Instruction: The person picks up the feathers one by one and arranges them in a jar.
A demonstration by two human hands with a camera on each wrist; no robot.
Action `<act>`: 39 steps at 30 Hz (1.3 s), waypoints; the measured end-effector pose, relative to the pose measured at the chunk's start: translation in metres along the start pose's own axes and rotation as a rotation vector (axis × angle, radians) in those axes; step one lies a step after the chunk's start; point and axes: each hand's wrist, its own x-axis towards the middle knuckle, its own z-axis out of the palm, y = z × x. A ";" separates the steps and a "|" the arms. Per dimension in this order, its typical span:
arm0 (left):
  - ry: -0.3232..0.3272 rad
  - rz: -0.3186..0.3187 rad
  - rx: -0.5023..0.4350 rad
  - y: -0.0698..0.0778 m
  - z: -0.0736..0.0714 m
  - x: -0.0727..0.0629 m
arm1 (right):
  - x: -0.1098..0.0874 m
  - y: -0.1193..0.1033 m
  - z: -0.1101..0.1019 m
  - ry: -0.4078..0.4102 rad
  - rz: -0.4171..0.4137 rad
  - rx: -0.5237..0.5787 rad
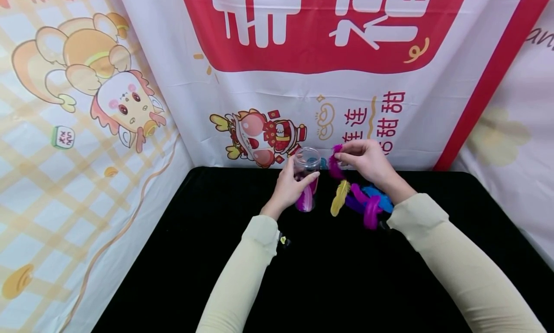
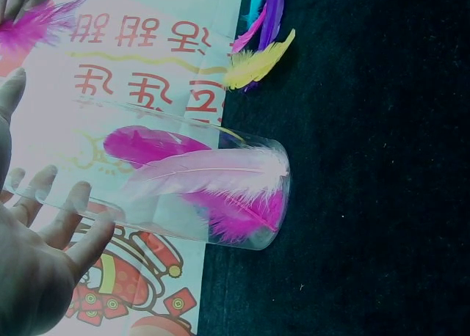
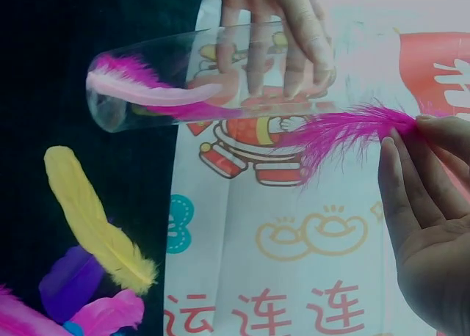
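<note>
- Pale sleeves, nearest the camera, are seen reaching in from the lower edge, the left sleeve (image 1: pixel 235 275) and the right sleeve (image 1: pixel 467 270) both folded at the cuff.
- Beyond the left cuff, a clear jar (image 1: pixel 306 167) is gripped by the left hand (image 1: pixel 291 183), with the thumb laid across one side and the fingers set against the other, close to the mouth.
- Inside the jar, near its base, a pale pink feather (image 2: pixel 205 171) is seen overlapping magenta feathers (image 2: pixel 246 217); whether the base is rested on the table cannot be told.
- By the right hand (image 1: pixel 368 162), a fluffy magenta plume (image 1: pixel 334 165) is pinched between thumb and fingertips; it is held outside the jar, just beside the mouth.
- Below the right hand, a loose cluster is spread on the table (image 1: pixel 329 275): a yellow feather (image 3: pixel 95 211) on the side nearer the jar, then a purple feather (image 3: pixel 72 283), bright pink feathers (image 1: pixel 371 215) and blue feathers (image 1: pixel 378 197), partly overlapped.
- The table is covered in black, and behind it a white cloth (image 1: pixel 320 85) printed with red lettering and a cartoon figure is hung.
- At the left, a checked cloth (image 1: pixel 86 188) is decorated with a cartoon animal.
</note>
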 end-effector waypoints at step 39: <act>-0.009 -0.017 0.005 -0.002 -0.002 0.001 | 0.022 -0.038 0.027 0.084 -0.108 0.077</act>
